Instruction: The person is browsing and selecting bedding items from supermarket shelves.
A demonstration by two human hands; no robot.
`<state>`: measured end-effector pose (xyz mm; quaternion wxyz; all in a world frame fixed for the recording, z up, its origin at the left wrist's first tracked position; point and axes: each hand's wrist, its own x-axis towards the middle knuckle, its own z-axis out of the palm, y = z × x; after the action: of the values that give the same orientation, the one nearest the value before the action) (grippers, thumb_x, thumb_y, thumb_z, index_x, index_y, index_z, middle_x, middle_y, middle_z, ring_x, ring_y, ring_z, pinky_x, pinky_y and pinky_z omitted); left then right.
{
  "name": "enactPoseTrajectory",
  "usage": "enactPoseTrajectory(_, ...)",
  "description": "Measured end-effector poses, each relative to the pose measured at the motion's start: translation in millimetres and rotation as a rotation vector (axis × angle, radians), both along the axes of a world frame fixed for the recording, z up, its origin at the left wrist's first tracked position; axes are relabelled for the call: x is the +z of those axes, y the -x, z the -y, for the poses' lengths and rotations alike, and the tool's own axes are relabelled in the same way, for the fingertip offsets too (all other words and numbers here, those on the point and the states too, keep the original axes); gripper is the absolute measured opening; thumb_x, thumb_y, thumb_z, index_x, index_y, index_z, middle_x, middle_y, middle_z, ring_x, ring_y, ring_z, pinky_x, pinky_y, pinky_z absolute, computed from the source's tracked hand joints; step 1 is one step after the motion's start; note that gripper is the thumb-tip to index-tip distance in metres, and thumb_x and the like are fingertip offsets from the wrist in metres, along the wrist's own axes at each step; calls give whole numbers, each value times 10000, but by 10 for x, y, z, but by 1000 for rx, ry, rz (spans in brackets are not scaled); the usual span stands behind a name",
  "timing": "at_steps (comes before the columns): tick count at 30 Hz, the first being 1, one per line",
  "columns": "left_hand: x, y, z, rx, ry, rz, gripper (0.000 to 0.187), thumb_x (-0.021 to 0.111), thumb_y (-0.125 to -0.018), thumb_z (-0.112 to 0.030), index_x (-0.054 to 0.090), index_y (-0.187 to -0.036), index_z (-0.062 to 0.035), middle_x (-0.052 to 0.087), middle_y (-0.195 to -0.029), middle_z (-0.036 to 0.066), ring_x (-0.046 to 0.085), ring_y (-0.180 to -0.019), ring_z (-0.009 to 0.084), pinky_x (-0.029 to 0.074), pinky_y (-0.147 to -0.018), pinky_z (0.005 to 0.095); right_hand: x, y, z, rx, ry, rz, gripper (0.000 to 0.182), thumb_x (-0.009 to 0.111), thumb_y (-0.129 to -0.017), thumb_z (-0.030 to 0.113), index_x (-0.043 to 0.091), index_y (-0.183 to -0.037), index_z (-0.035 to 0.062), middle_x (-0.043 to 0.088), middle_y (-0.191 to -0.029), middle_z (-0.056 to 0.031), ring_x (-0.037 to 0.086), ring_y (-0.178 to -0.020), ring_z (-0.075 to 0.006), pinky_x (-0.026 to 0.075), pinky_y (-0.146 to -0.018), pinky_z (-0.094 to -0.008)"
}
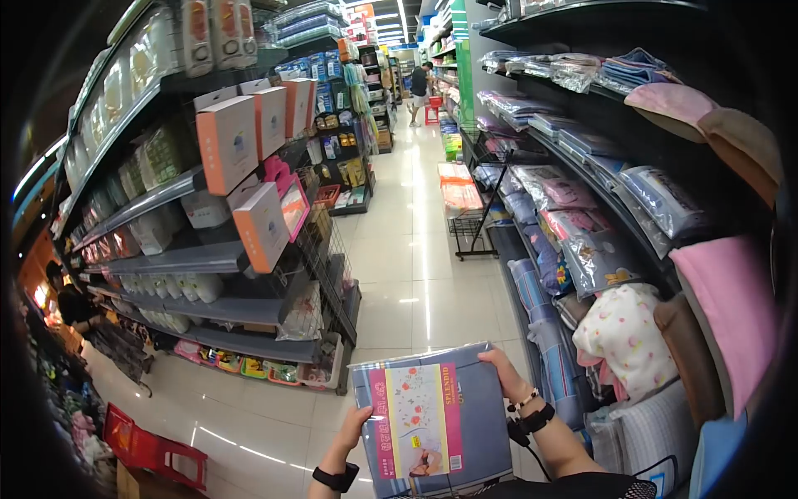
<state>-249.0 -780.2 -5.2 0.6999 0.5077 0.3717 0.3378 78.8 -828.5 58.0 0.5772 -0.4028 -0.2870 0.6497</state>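
A flat, plastic-wrapped pack of blue-grey folded bedding (486, 424) is held up in front of me, tilted a little. Its pink and yellow printed label, marked "SPLENDID", faces me. My left hand (353, 428) grips the pack's left edge, thumb on the front and the other fingers hidden behind. At the upper right corner, my right hand (503, 374) is closed on the pack, also with fingers partly out of sight. Dark bands are on both wrists.
Shelves of folded bedding (594, 254) and pillows (632, 333) line the right side. Boxed goods (229, 141) stick out from the left shelving. A black wire rack (474, 233) stands in the tiled aisle, a red stool (154, 445) lower left. A person (420, 83) stands far ahead.
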Motion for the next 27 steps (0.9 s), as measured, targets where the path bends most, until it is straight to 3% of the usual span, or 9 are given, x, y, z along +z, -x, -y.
enactPoseTrajectory(4,134,-354,-596,-40,-106,-131,504,498,-832,-429,564,-1032,28,599,-896,29,530,-753,83,421,-656,235,31,-433,-624,14,-6,-24,297,499,-804,210,512,-1024,12,569,-942,-68,558,-824,-123,470,-708,-240)
enactPoseTrajectory(5,207,-383,-846,-124,-199,-286,542,471,-840,-480,557,-1045,15,595,-859,7,522,-748,69,405,-655,214,51,-554,-802,40,27,-41,304,501,-802,218,513,-1026,13,569,-942,-72,559,-823,-125,471,-704,-242)
enactPoseTrajectory(8,307,-609,-1637,-120,-263,-21,562,438,-848,-498,540,-1066,10,590,-830,3,519,-760,66,395,-682,205,62,-751,-1223,23,7,-27,320,501,-802,241,515,-1027,14,571,-939,-73,563,-811,-129,474,-697,-244)
enactPoseTrajectory(10,571,-872,-2188,-28,-185,-37,555,398,-866,-500,556,-1035,4,589,-813,2,523,-773,73,394,-704,214,6,-844,-1610,28,21,-28,329,499,-803,249,512,-1034,15,571,-938,-73,564,-809,-131,475,-697,-244)
enactPoseTrajectory(12,614,-1142,-2750,-43,-366,-116,482,427,-873,-447,596,-956,-2,589,-816,-5,517,-774,66,391,-700,209,-85,-932,-2058,42,37,-31,337,496,-804,256,509,-1040,17,572,-937,-73,565,-807,-132,475,-697,-244)
enactPoseTrajectory(15,470,-1319,-3666,-277,-166,-203,357,515,-843,-334,640,-834,1,580,-728,-24,490,-673,56,372,-603,197,-244,-1048,-2809,98,107,-16,390,494,-811,322,536,-1044,13,597,-949,-94,593,-825,-163,485,-724,-269)
enactPoseTrajectory(20,284,-1554,-4984,-102,-200,-22,326,536,-824,-295,649,-810,10,582,-687,-20,477,-608,56,365,-546,206,-44,-1162,-4160,-40,25,143,415,494,-828,352,507,-1085,27,568,-1001,-79,550,-878,-127,451,-762,-249)
enactPoseTrajectory(23,413,-1568,-5752,-114,-222,-65,329,534,-815,-273,639,-728,26,557,-617,-18,454,-560,56,354,-521,213,47,-1181,-4939,-47,0,160,356,519,-831,306,496,-1047,24,556,-919,-49,542,-784,-102,461,-665,-213)
enactPoseTrajectory(27,84,-1745,-6667,-50,-221,-69,345,512,-813,-260,611,-663,35,512,-581,-33,415,-534,53,325,-496,234,-23,-1342,-5796,-75,57,67,329,522,-833,286,498,-1033,26,554,-911,-44,542,-785,-104,459,-677,-215)
